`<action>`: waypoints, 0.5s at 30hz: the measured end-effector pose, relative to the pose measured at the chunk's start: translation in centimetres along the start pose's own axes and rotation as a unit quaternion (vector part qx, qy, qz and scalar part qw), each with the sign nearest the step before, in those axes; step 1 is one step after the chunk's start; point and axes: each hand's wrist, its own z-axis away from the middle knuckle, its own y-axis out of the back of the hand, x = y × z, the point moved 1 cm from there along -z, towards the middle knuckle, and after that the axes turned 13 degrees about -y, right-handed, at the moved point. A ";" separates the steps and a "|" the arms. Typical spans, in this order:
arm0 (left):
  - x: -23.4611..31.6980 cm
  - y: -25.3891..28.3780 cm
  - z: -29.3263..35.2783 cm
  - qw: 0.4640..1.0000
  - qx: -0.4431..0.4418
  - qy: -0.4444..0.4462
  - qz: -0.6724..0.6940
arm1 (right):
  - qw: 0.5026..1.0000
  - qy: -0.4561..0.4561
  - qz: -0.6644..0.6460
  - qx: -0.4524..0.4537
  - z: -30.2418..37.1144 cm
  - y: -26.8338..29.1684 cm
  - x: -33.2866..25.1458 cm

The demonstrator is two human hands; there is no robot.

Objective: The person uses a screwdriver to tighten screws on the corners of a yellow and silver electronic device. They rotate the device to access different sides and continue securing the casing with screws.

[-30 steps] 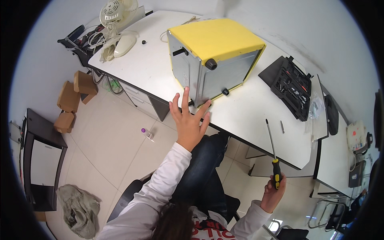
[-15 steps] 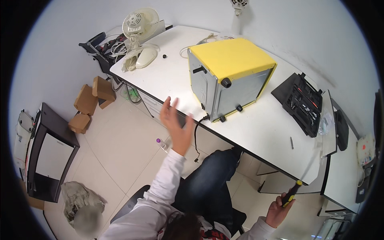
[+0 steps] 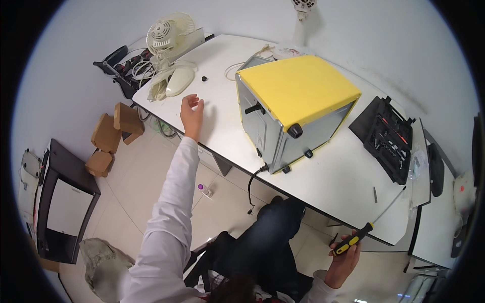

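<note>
My right hand (image 3: 343,260), at the lower right, grips a screwdriver (image 3: 353,239) by its black and yellow handle. The long shaft slants up over the table's front edge. A small dark piece (image 3: 334,238) shows by those fingers; its kind is unclear. My left hand (image 3: 192,117) hovers at the table's left front part, fingers bent, thumb apart, nothing visible in it. Beyond it lies a small black cap-like piece (image 3: 204,79). Right of it stands a yellow metal-cased appliance (image 3: 298,83), grey panels and black feet facing me, its black cord (image 3: 250,188) hanging over the edge.
An open black tool case (image 3: 390,141) lies on the right of the white table (image 3: 222,126), near a small metal bit (image 3: 375,194). A cream fan (image 3: 169,38) stands far left. On the floor are cardboard boxes (image 3: 107,133) and a purple-capped bottle (image 3: 204,190).
My left hand has moved left and away from me, its spread fingers now bent. The screwdriver in my right hand has tilted more to the right. The view has shifted slightly.
</note>
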 end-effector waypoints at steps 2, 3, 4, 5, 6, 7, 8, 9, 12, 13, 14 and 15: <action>-2.5 -1.6 -1.9 0.999 -0.017 -0.002 -0.032 | 0.999 0.004 0.025 0.038 -0.5 -0.8 -0.2; -1.6 -2.2 -2.9 0.990 0.023 0.133 0.035 | 0.996 0.031 0.038 0.071 -0.8 -1.1 0.2; -4.2 -2.8 -4.5 0.989 0.058 0.131 0.032 | 0.995 0.059 0.038 0.071 -1.5 -1.9 0.5; -5.1 -3.5 -5.2 0.994 0.043 0.099 -0.003 | 0.992 0.084 0.047 0.077 -2.1 -2.5 0.6; -6.0 -4.0 -5.6 0.997 0.025 0.067 -0.037 | 0.989 0.108 0.057 0.084 -2.6 -2.9 0.5; -7.3 -4.0 -6.3 0.993 -0.005 0.022 -0.118 | 0.985 0.138 0.072 0.074 -3.4 -3.4 0.2; -8.5 -4.2 -7.1 0.979 -0.036 -0.027 -0.197 | 0.983 0.154 0.083 0.061 -4.4 -4.0 -0.2; -8.1 -4.5 -7.5 0.971 -0.043 -0.056 -0.228 | 0.982 0.150 0.103 0.052 -5.4 -4.5 -0.8; -10.0 -6.1 -8.7 0.968 -0.036 -0.108 -0.225 | 0.979 0.173 0.111 0.010 -8.4 -5.1 -2.2; -10.0 -6.4 -9.1 0.969 -0.058 -0.112 -0.213 | 0.979 0.179 0.100 0.019 -9.1 -5.6 -2.5; -9.9 -7.1 -9.2 0.970 -0.086 -0.112 -0.197 | 0.978 0.183 0.094 0.034 -9.5 -6.0 -2.7; -12.2 -6.1 -10.3 0.969 -0.103 -0.152 -0.166 | 0.982 0.171 0.070 0.037 -9.7 -6.6 -2.9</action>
